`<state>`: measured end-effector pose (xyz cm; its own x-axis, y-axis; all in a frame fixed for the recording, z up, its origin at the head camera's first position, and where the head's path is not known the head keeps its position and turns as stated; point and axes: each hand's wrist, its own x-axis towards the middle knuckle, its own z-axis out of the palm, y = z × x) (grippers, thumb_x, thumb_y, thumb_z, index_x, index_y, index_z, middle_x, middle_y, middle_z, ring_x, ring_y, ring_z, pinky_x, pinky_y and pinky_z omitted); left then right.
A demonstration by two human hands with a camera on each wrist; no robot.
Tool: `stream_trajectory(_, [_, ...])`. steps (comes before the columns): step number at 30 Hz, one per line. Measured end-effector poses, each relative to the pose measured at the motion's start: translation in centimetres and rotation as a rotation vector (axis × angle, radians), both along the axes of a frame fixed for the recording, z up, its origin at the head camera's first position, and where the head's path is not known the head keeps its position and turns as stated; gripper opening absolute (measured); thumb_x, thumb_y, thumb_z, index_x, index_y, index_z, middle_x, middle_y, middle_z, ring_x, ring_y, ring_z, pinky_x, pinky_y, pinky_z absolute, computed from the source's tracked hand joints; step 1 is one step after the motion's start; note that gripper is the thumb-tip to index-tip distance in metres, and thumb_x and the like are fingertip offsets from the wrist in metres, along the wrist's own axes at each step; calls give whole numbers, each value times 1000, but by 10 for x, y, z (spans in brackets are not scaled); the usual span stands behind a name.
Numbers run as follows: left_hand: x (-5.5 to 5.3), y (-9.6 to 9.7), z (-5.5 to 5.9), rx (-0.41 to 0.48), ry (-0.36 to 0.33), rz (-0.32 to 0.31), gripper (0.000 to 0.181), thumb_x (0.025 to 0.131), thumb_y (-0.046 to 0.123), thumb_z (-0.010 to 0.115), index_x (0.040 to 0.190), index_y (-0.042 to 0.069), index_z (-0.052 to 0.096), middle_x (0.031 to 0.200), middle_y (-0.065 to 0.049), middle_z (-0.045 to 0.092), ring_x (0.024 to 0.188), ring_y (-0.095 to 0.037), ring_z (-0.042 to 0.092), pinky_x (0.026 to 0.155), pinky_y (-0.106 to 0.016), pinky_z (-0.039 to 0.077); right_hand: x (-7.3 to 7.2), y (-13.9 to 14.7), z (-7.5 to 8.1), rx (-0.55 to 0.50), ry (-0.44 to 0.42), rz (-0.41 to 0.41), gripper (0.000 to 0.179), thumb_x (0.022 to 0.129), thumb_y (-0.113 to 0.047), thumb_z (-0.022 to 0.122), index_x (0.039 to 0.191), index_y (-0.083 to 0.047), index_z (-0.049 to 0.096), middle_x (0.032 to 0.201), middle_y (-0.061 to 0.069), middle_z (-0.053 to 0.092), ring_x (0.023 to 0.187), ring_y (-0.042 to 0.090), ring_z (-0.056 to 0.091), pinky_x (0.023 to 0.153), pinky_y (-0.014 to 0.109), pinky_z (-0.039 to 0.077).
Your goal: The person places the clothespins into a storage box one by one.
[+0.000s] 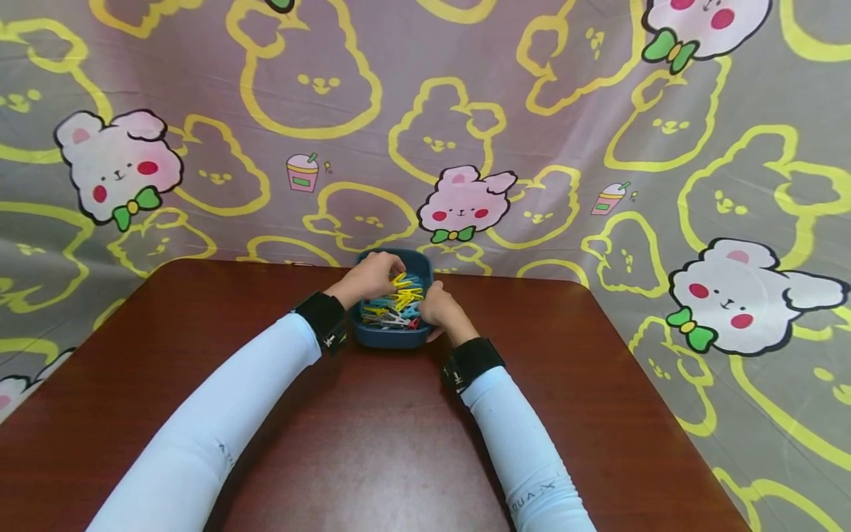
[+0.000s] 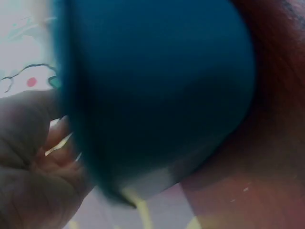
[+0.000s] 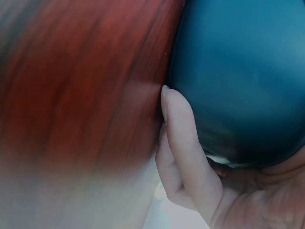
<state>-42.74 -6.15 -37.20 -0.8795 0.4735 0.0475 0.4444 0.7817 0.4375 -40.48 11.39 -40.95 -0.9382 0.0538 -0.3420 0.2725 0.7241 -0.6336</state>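
A dark blue plastic bin (image 1: 394, 340) stands near the table's far edge, with clothespins (image 1: 407, 297) in yellow, blue, white and red inside. My left hand (image 1: 369, 279) reaches over the bin's left rim, its bent fingers at the yellow clothespins; whether it pinches one is hidden. In the left wrist view, the bin's wall (image 2: 162, 86) covers part of that hand (image 2: 40, 167). On the opposite side, my right hand (image 1: 442, 307) grips the bin's right wall. The right wrist view shows its fingers (image 3: 183, 138) against the outside of the bin (image 3: 243, 81).
The brown wooden table (image 1: 372, 458) stretches toward me and to both sides of the bin. Close behind its far edge hangs a patterned cloth (image 1: 372, 162) with rabbits and yellow outlines. Dark bands (image 1: 473, 362) circle both wrists over light blue sleeves.
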Motion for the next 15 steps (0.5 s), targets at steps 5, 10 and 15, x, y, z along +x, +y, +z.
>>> stream_trajectory(5, [-9, 4, -12, -19, -7, 66, 45, 102, 2, 62, 147, 2, 65, 149, -18, 67, 143, -37, 60, 114, -49, 56, 0, 0, 1, -9, 14, -13, 77, 115, -16, 45, 174, -6, -3, 164, 32, 41, 71, 38, 74, 57, 42, 66])
stream_trajectory(10, [-11, 5, -16, -26, -23, 98, 40, 103, 5, 65, 143, 2, 66, 138, -19, 69, 130, -35, 64, 107, -47, 57, -1, 0, 0, -12, 19, -10, 77, 115, -16, 46, 174, -5, -3, 164, 33, 42, 66, 37, 74, 56, 42, 65])
stream_trajectory(15, [-11, 5, -16, 20, -37, 115, 44, 104, 15, 72, 146, 5, 66, 135, -15, 71, 127, -32, 66, 107, -48, 59, -1, 0, -2, -15, 10, -8, 77, 115, -16, 46, 174, -5, -3, 166, 32, 40, 64, 35, 72, 56, 42, 65])
